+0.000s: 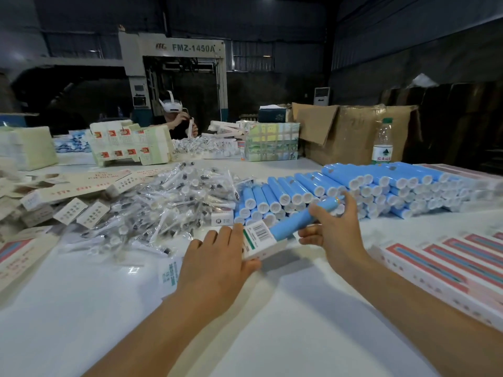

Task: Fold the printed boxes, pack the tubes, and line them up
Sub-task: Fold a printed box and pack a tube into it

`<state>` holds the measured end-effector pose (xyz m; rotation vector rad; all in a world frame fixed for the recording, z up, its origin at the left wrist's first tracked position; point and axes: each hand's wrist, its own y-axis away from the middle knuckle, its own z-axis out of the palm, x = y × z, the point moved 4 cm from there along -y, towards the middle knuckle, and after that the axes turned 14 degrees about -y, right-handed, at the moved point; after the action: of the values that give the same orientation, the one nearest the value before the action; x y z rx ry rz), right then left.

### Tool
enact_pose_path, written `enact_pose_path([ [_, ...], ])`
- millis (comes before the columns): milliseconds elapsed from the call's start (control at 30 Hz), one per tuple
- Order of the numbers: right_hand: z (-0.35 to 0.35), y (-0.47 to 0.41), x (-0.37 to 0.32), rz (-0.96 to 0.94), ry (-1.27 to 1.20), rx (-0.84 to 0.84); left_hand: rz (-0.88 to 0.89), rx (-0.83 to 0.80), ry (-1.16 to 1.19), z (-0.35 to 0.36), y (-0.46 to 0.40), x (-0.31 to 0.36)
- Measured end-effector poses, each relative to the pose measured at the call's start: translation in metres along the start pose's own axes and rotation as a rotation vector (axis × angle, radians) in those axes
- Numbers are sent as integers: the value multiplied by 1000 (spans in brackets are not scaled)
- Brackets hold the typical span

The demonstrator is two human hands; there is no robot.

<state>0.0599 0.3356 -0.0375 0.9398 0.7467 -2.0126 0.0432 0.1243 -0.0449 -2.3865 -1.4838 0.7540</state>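
Far side of the tabletop
A water bottle (382,141) stands near the right edge beside an open cardboard carton (351,131); a headset-wearing person (177,119) sits beyond, before an FMZ-1450A machine (174,74).

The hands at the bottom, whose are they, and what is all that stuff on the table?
They belong to a person wearing a camera on the head, so you see what that person sees. The left hand holds a small white printed cardboard box with a barcode. The right hand grips a blue plastic tube and is pointing it into the box's open end. On the white table lie a big stack of matching blue tubes, a heap of clear-wrapped toothbrushes, flat unfolded boxes and a row of finished pink-striped boxes. Across the table another person works too.
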Motion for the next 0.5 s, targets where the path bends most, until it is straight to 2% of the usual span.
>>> enact_pose_path([
  [100, 0, 8, 10, -17, 64, -12, 0, 2, -17, -1, 1, 5],
  [267, -4, 15, 22, -4, 388, -25, 10, -12, -27, 0, 2, 6],
  [500, -16, 10, 26, 133, 332, 86, 24, -49, 7, -6, 5, 6],
])
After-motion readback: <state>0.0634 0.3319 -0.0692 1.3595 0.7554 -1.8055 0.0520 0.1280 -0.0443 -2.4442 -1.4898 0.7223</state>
